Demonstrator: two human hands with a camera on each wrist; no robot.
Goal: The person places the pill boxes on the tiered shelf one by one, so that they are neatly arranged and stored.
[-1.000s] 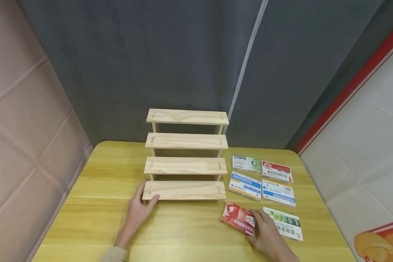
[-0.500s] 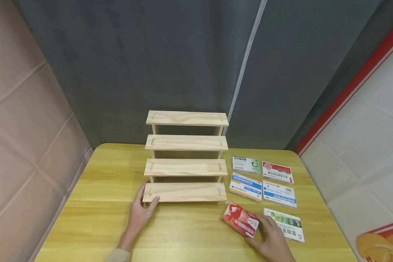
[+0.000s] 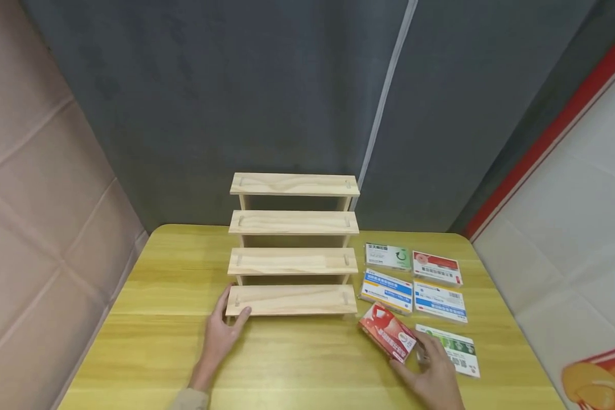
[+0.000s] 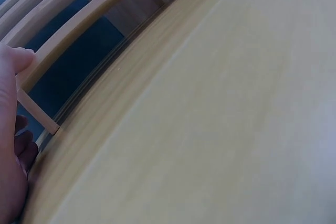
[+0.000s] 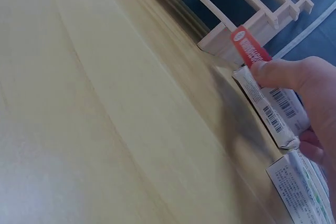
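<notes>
A red medicine box (image 3: 388, 332) is pinched at its right end by my right hand (image 3: 433, 370). In the right wrist view the thumb lies along the red medicine box (image 5: 248, 45), and a white barcoded face shows below it, over a shadow on the table. My left hand (image 3: 220, 330) grips the left end of the lowest step of a pale wooden stepped rack (image 3: 291, 300), thumb on the front edge and fingers round the side. In the left wrist view, the thumb presses the rack's rail (image 4: 68, 32) while the other fingers curl behind the support.
Right of the rack lie a green-and-white box (image 3: 387, 257), a red-and-white box (image 3: 437, 268), and two blue-and-white boxes (image 3: 386, 291). A green-and-white carton (image 3: 458, 353) lies partly behind the right hand. A dark curtain (image 3: 287, 85) hangs behind the wooden table (image 3: 287, 364).
My right hand has moved the red medicine box rightward and a little away, turning it slightly, toward the blue-and-white boxes. The left hand stays on the rack's lowest step.
</notes>
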